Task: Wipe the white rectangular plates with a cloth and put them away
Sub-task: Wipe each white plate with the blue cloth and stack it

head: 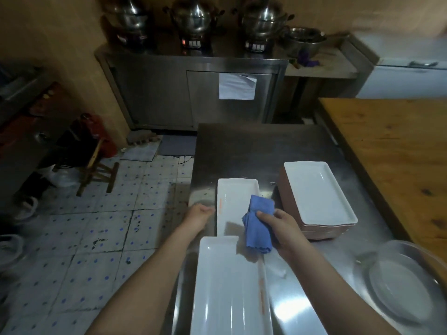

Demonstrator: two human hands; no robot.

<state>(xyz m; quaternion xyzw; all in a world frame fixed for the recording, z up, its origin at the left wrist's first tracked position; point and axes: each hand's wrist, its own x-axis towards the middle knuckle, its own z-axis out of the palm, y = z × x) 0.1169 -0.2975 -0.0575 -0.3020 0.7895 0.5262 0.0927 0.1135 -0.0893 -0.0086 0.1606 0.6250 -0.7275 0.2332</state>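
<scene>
Three white plates are visible on the steel table (242,151). The middle white rectangular ceramic plate (233,197) lies at the centre of the frame. The near white rectangular plate (227,291) lies at the bottom centre, and its far edge comes just under the near edge of the middle one. The third white rectangular plate (316,192) sits to the right of centre, on top of a stack of reddish-brown plates (319,233); how many are in this stack I cannot tell. There is one blue folded cloth (258,223), one round clear glass dish (399,286) at the lower right, one wooden table (399,146) along the right edge, and three steel electric pots (193,18) in a row at the top.

Both forearms come from the bottom of the frame. The right hand (283,228) has its thumb on top and its fingers curled around the blue folded cloth, clamping it; the cloth lies over the right rim of the middle plate, and its loose end hangs toward the near plate. The left hand (197,215) is at the left rim of the middle plate, with the back of the hand up. Its fingers are blurred, so I cannot tell whether they grip the rim or only touch it.
</scene>
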